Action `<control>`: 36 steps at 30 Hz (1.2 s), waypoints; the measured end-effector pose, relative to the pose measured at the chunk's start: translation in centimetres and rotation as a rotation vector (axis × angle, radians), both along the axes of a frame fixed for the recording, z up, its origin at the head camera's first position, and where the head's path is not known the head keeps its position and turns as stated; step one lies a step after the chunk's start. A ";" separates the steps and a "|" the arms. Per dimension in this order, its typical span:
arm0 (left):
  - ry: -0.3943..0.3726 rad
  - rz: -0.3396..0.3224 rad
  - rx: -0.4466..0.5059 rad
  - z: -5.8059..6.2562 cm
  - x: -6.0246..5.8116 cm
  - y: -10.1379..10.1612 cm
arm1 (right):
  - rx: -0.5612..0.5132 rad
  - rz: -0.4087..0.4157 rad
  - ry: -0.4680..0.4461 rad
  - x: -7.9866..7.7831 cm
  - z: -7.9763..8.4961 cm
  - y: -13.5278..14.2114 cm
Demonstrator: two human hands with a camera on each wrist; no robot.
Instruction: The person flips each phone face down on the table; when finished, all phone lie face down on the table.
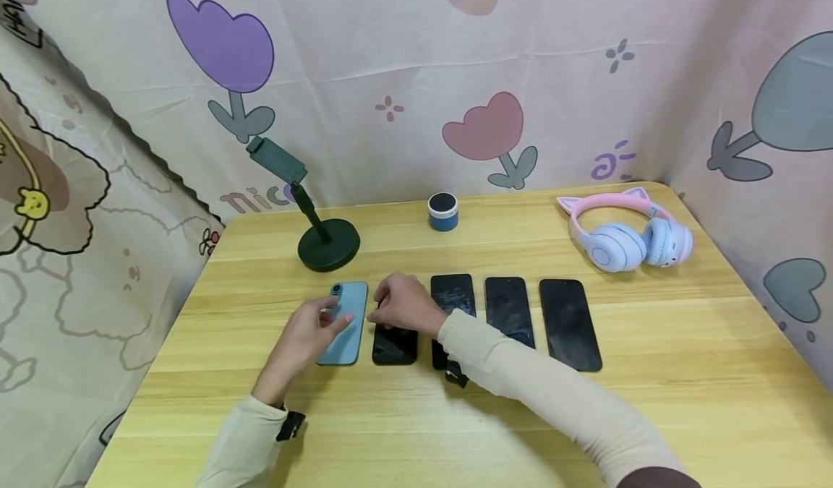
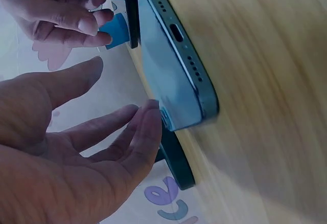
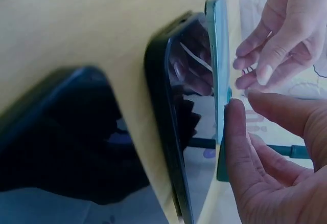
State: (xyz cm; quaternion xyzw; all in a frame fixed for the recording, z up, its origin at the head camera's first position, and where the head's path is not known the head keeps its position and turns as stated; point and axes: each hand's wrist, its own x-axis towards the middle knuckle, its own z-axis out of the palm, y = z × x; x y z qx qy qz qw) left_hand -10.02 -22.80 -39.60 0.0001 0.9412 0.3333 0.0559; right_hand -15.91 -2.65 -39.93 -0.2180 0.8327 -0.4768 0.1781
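Note:
A light blue phone (image 1: 351, 322) lies back up, its camera at the far left corner. Over it hovers my left hand (image 1: 306, 332), thumb and fingers spread apart. In the left wrist view its fingertips overlap the camera corner of the phone (image 2: 171, 75); I cannot tell whether they touch. My right hand (image 1: 403, 304) is above the far end of a black phone (image 1: 395, 345) just to the right, screen up and partly covered. In the right wrist view the thumb and fingers of the right hand (image 3: 271, 157) are bent, with nothing visible between them.
Further right in the row lie a dark phone (image 1: 452, 293) partly under the right sleeve, another (image 1: 510, 307), and a third (image 1: 570, 325). Behind stand a dark green desk stand (image 1: 328, 246), a small blue and white cylinder (image 1: 443, 213) and cat-ear headphones (image 1: 614, 248).

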 end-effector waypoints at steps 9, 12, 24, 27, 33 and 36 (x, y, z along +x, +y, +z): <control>0.033 -0.047 -0.025 0.1 -0.4 1.0 | 0.043 -0.014 0.017 0.0 0.8 2.0; 0.035 -0.056 -0.038 0.0 -0.7 1.4 | 0.069 -0.024 0.026 0.0 0.9 2.6; 0.026 -0.100 -0.096 -0.1 -1.6 3.1 | 0.184 -0.069 0.105 -0.1 0.3 4.6; 0.005 -0.099 -0.110 -0.2 -1.7 3.6 | 0.183 -0.074 0.102 -0.1 0.0 5.0; -0.030 -0.092 -0.138 -0.4 -1.9 4.3 | 0.170 -0.075 0.095 -0.4 -0.5 5.1; -0.050 -0.088 -0.155 -0.7 -2.1 4.5 | 0.167 -0.079 0.085 -0.4 -0.8 5.0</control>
